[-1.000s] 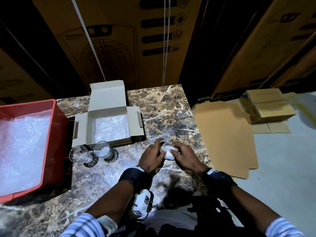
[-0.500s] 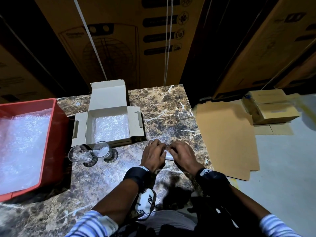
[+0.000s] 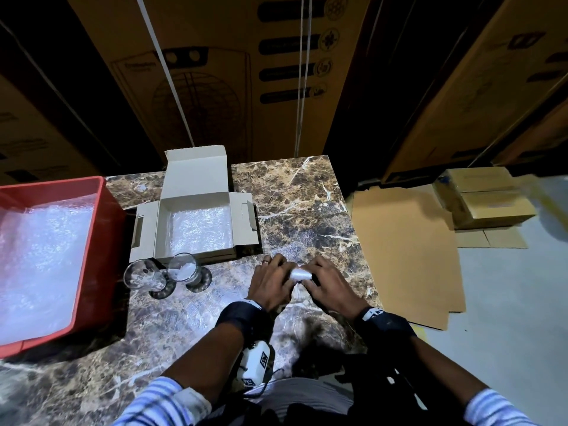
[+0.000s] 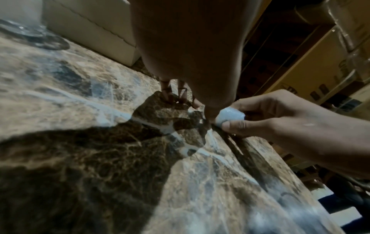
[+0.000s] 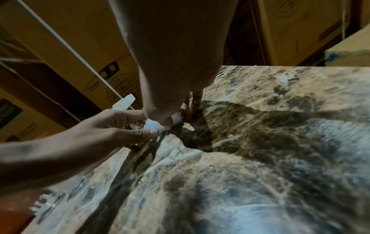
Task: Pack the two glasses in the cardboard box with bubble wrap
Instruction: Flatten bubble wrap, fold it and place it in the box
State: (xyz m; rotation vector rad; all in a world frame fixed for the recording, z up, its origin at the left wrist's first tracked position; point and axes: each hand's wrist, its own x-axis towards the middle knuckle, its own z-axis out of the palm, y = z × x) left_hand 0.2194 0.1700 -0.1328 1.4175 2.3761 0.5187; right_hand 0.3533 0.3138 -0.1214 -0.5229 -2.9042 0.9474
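Both hands meet low over the marble table and pinch a small rolled piece of bubble wrap between them. My left hand grips its left end, my right hand its right end. The roll shows as a pale wad in the left wrist view and again as a wad in the right wrist view. Two clear stemmed glasses stand side by side to the left of my hands. Behind them sits the open cardboard box, its floor lined with bubble wrap.
A red crate with a bubble wrap sheet inside stands at the table's left. Tall cardboard cartons rise behind the table. On the floor to the right lie a flat cardboard sheet and small stacked boxes.
The bubble wrap piece has gone from a looser white wad to a tighter, smaller roll, and both hands have lowered with it toward the table.
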